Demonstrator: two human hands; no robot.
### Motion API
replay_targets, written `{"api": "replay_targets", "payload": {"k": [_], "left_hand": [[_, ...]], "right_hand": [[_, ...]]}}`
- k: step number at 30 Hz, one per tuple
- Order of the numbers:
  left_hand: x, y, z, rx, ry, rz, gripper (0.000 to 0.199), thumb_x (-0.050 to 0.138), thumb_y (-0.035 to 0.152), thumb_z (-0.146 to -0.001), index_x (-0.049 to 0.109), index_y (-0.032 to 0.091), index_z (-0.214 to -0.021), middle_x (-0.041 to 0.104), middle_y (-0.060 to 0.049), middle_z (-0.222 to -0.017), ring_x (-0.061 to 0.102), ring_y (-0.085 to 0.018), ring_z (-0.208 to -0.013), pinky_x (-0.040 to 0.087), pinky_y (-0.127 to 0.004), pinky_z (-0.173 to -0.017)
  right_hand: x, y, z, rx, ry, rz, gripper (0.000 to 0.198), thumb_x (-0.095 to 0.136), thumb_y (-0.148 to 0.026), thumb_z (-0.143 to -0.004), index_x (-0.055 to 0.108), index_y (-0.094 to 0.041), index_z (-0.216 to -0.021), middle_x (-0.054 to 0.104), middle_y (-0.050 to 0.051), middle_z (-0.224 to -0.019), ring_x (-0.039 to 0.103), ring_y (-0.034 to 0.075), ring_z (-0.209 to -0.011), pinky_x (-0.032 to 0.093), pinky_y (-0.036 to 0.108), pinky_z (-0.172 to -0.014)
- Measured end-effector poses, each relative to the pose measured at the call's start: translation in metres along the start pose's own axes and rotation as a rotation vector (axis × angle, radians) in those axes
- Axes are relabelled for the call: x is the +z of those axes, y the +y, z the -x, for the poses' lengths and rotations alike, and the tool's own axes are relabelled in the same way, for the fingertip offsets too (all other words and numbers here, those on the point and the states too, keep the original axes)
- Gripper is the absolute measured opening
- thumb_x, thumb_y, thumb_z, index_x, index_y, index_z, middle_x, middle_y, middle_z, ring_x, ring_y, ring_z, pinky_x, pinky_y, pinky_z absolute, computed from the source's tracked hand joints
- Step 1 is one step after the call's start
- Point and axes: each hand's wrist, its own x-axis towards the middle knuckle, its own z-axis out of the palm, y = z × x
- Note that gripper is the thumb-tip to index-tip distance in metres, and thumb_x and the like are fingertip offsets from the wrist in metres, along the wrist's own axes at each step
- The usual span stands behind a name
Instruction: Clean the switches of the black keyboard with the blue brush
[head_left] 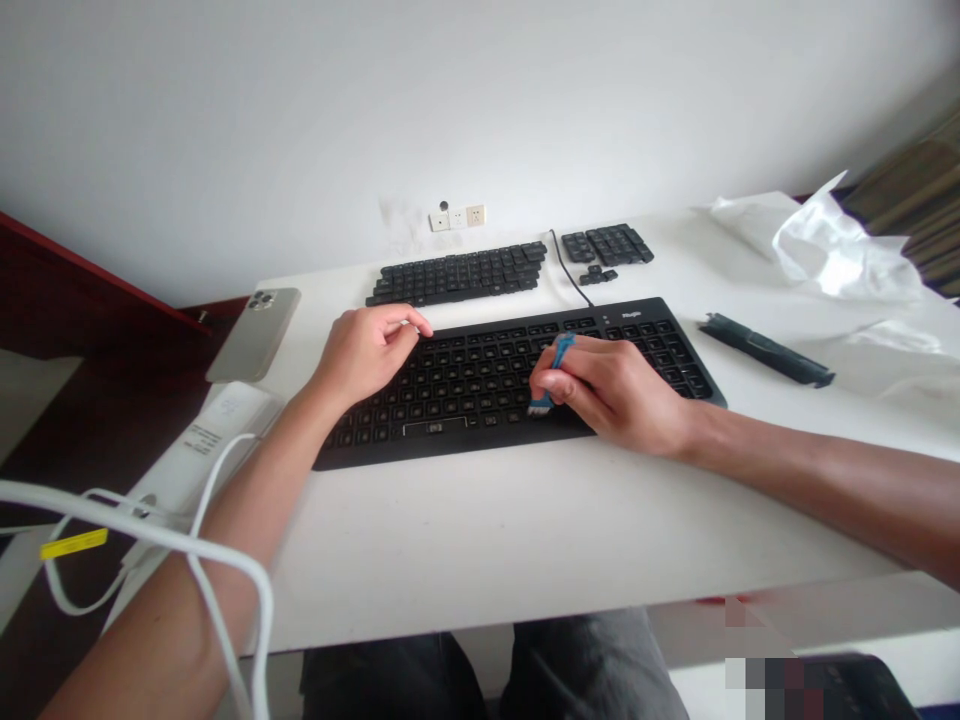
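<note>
White wall behind, white tabletop (465, 540) in front of you, and right in the middle lies the black keyboard (517, 375) with its keycaps off, the bare switch sockets showing in rows. Your left hand (367, 350) rests on the keyboard's upper left corner, fingers loosely curled over the edge, holding nothing. Your right hand (607, 385) is pinched tight around a small blue brush (553, 372), bristle end down on the lower rows just right of the space bar slot, handle tilting up and away from you. Behind the keyboard, the removed keycaps are laid out in two groups: the main block of keycaps (457, 273) and, to its right, the number-pad keycaps (607, 245), with the keyboard's cable (568, 270) running between them. A phone (255, 333) lies face down at the tabletop's left edge, near a white charger (199, 450). Off to the right sit a long black strip (765, 349) and crumpled white plastic wrap (832, 245).
</note>
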Motion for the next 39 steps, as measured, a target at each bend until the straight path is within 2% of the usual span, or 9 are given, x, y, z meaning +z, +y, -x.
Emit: {"api": "replay_targets", "payload": {"k": [11, 15, 18, 22, 25, 29, 32, 36, 39], "left_hand": [[-0.0005, 0.0002, 0.0, -0.006, -0.001, -0.005, 0.027, 0.058, 0.026, -0.094, 0.085, 0.023, -0.092, 0.052, 0.004, -0.052, 0.039, -0.013, -0.051, 0.031, -0.03, -0.061], [-0.0008, 0.0005, -0.0001, 0.0, -0.002, -0.003, 0.027, 0.058, 0.027, -0.094, 0.085, 0.023, -0.092, 0.052, 0.004, -0.052, 0.04, -0.013, -0.051, 0.031, -0.03, -0.061], [-0.0008, 0.0004, 0.0001, 0.008, 0.001, 0.004, 0.027, 0.058, 0.028, -0.094, 0.085, 0.023, -0.092, 0.052, 0.004, -0.052, 0.039, -0.013, -0.051, 0.031, -0.03, -0.06], [-0.0005, -0.0002, 0.0001, 0.004, -0.003, 0.001, 0.028, 0.057, 0.027, -0.094, 0.085, 0.023, -0.092, 0.052, 0.004, -0.051, 0.039, -0.013, -0.051, 0.031, -0.03, -0.06], [-0.0005, -0.0003, -0.0001, -0.001, -0.006, -0.003, 0.028, 0.057, 0.027, -0.094, 0.085, 0.023, -0.093, 0.054, 0.004, -0.053, 0.04, -0.013, -0.051, 0.032, -0.03, -0.061], [-0.0008, 0.0007, -0.0001, -0.002, -0.009, -0.002, 0.028, 0.057, 0.027, -0.094, 0.085, 0.023, -0.093, 0.056, 0.003, -0.054, 0.042, -0.013, -0.052, 0.032, -0.03, -0.061], [-0.0011, 0.0011, 0.0001, -0.003, -0.007, -0.002, 0.028, 0.058, 0.027, -0.094, 0.085, 0.022, -0.093, 0.056, 0.003, -0.054, 0.041, -0.013, -0.052, 0.032, -0.03, -0.061], [-0.001, 0.0002, 0.0003, 0.002, -0.007, 0.0, 0.028, 0.057, 0.026, -0.093, 0.085, 0.023, -0.092, 0.054, 0.003, -0.052, 0.041, -0.014, -0.051, 0.032, -0.03, -0.06], [-0.0007, -0.0002, 0.0001, 0.0, -0.008, -0.002, 0.027, 0.058, 0.026, -0.094, 0.085, 0.023, -0.092, 0.056, 0.003, -0.053, 0.041, -0.013, -0.051, 0.032, -0.03, -0.061]], "right_hand": [[0.0, -0.0002, -0.0023, -0.049, 0.035, 0.001, 0.035, 0.052, -0.032, -0.116, 0.069, -0.019, -0.089, 0.077, 0.005, -0.085, 0.068, 0.017, -0.079, 0.054, 0.03, -0.073], [-0.0006, -0.0001, -0.0024, -0.004, -0.035, -0.004, 0.035, 0.052, -0.033, -0.116, 0.069, -0.019, -0.089, 0.076, 0.004, -0.082, 0.068, 0.016, -0.076, 0.053, 0.029, -0.07], [-0.0011, -0.0003, -0.0026, -0.009, -0.008, -0.008, 0.036, 0.051, -0.035, -0.116, 0.069, -0.019, -0.09, 0.076, 0.005, -0.085, 0.068, 0.018, -0.078, 0.053, 0.03, -0.071], [-0.0019, -0.0005, -0.0031, 0.042, -0.056, 0.011, 0.038, 0.049, -0.035, -0.117, 0.069, -0.019, -0.089, 0.074, 0.004, -0.081, 0.066, 0.016, -0.073, 0.05, 0.029, -0.067], [-0.0019, -0.0005, -0.0033, 0.039, -0.007, 0.004, 0.038, 0.049, -0.034, -0.117, 0.069, -0.018, -0.089, 0.074, 0.004, -0.083, 0.066, 0.015, -0.073, 0.049, 0.028, -0.067], [-0.0016, -0.0006, -0.0032, 0.05, -0.054, 0.01, 0.039, 0.05, -0.035, -0.117, 0.069, -0.019, -0.087, 0.073, 0.003, -0.079, 0.064, 0.014, -0.069, 0.048, 0.027, -0.065], [-0.0017, -0.0011, -0.0031, 0.035, -0.008, 0.008, 0.039, 0.048, -0.035, -0.117, 0.069, -0.019, -0.088, 0.074, 0.004, -0.082, 0.064, 0.014, -0.07, 0.049, 0.028, -0.065], [-0.0021, -0.0016, -0.0038, 0.077, -0.061, 0.026, 0.038, 0.05, -0.034, -0.116, 0.069, -0.019, -0.087, 0.073, 0.003, -0.08, 0.063, 0.013, -0.067, 0.048, 0.027, -0.063], [-0.002, -0.0015, -0.0039, 0.059, -0.029, 0.022, 0.038, 0.049, -0.034, -0.117, 0.07, -0.018, -0.089, 0.073, 0.004, -0.081, 0.063, 0.013, -0.067, 0.048, 0.027, -0.062]]}}
